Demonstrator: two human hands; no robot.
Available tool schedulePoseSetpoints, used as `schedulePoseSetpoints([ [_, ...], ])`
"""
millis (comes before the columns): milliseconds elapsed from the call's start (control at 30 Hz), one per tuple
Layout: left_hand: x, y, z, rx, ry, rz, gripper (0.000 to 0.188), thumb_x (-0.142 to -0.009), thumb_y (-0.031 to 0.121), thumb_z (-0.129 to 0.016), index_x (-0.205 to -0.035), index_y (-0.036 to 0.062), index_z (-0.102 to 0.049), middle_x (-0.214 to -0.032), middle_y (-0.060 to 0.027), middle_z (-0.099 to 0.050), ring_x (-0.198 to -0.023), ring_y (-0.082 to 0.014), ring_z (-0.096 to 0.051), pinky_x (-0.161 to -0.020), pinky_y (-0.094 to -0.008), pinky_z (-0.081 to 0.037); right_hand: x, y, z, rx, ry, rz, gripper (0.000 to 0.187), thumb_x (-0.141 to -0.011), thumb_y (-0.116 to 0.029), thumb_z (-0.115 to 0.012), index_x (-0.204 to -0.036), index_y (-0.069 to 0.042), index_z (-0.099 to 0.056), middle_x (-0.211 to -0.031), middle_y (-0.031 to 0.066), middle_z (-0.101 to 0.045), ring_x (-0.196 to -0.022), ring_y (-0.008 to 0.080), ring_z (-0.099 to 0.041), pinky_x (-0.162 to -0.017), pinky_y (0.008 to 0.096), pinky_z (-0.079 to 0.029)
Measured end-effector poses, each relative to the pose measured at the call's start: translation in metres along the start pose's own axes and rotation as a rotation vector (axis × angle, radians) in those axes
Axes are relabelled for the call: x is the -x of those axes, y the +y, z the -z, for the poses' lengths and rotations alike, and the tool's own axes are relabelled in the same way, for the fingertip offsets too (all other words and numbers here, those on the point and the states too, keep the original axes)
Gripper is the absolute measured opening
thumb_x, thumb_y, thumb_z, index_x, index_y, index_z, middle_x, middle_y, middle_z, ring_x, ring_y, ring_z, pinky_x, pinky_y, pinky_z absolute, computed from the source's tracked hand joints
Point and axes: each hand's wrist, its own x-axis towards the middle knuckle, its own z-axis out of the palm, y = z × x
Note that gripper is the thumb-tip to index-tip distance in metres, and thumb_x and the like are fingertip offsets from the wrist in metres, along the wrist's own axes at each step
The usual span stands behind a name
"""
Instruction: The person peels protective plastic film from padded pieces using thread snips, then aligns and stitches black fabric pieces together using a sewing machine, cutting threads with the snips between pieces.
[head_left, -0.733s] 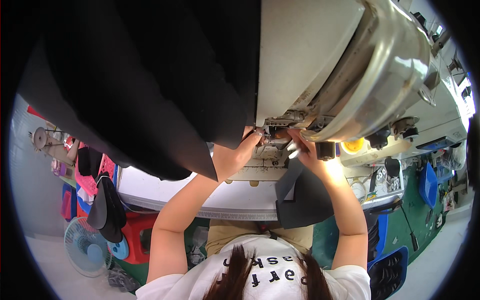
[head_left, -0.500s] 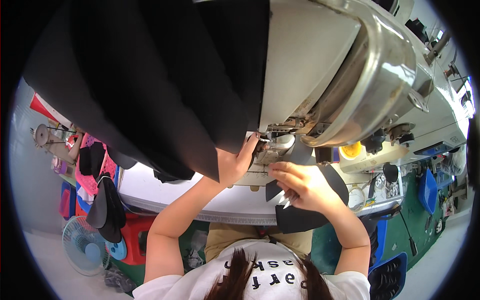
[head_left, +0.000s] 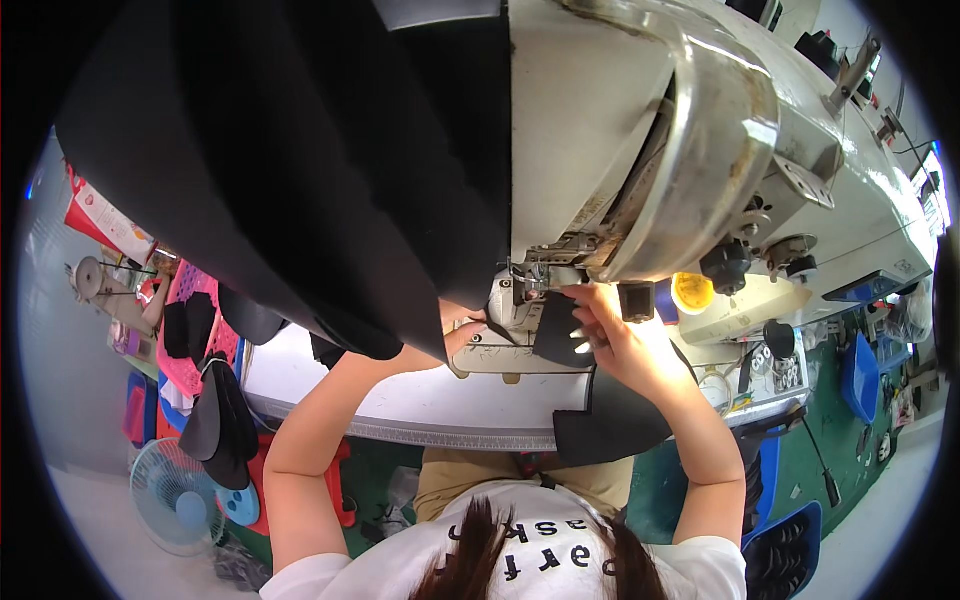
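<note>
A sewing machine (head_left: 590, 130) fills the upper right, with its presser foot (head_left: 528, 280) low over the bed. To the left of the foot, my left hand (head_left: 458, 332) pinches the narrow tip of a black fabric piece (head_left: 497, 330); large black fabric sheets (head_left: 330, 180) hide part of this hand. My right hand (head_left: 625, 345) is closed beside the foot, thumb and forefinger at the edge of a small black fabric panel (head_left: 560, 335). Pale pointed tips show at its curled fingers; I cannot tell whether they are nails or a tool. Another black panel (head_left: 610, 420) hangs over the table's front edge.
The white table (head_left: 450, 405) has a ruler strip along its front. Left stand a pink basket (head_left: 185, 350) with black pieces, a fan (head_left: 178, 500) and a red stool (head_left: 340, 490). Blue bins (head_left: 785, 550) sit on the floor at right; a yellow round thing (head_left: 692, 293) lies by the machine.
My left hand has drawn back from the presser foot toward the lower left. My right hand has moved up to the foot, and a small black panel now shows between the hands.
</note>
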Motion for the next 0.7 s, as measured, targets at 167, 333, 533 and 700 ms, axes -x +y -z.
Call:
schedulePoseSetpoints([
  [167, -0.027, 0.001, 0.003, 0.326, -0.18, 0.306, 0.019, -0.079, 0.022, -0.075, -0.09, 0.0086, -0.068, -0.085, -0.0084, -0.065, -0.076, -0.0229, -0.061, -0.067, -0.0347, -0.045, -0.017, 0.009, -0.012, 0.074, 0.062, 0.042, 0.039, -0.073, -0.009, -0.075, -0.111, -0.008, -0.067, -0.093, 0.0104, -0.069, -0.087, 0.0293, -0.067, -0.067, 0.0394, -0.055],
  [333, -0.045, -0.004, -0.021, 0.427, -0.085, 0.6, 0.036, -0.08, 0.03, -0.077, -0.107, 0.0071, -0.067, -0.099, -0.0077, -0.069, -0.094, -0.024, -0.063, -0.085, -0.0352, -0.049, -0.01, 0.014, -0.022, 0.088, 0.183, 0.119, 0.045, -0.071, -0.001, -0.076, -0.115, -0.007, -0.064, -0.108, 0.0117, -0.065, -0.093, 0.0283, -0.066, -0.074, 0.0366, -0.054],
  [533, -0.043, -0.003, -0.021, 0.446, -0.036, 0.624, 0.039, -0.079, 0.036, -0.079, -0.1, 0.0057, -0.066, -0.093, -0.0059, -0.066, -0.085, -0.0205, -0.06, -0.076, -0.0345, -0.048, 0.007, 0.017, -0.025, 0.306, 0.229, 0.397, 0.056, -0.067, -0.021, -0.08, -0.118, -0.002, -0.065, -0.13, 0.0133, -0.058, -0.087, 0.0244, -0.064, -0.07, 0.0323, -0.053],
  [700, -0.052, 0.002, -0.022, 0.227, -0.143, 0.832, 0.043, -0.079, 0.044, -0.078, -0.093, 0.0056, -0.065, -0.086, -0.0046, -0.061, -0.076, -0.0184, -0.054, -0.07, -0.0352, -0.044, 0.008, 0.019, -0.027, 0.46, 0.286, 0.432, 0.055, -0.062, -0.012, -0.068, -0.115, -0.001, -0.067, -0.11, 0.0121, -0.063, -0.077, 0.0217, -0.062, -0.063, 0.0309, -0.051],
])
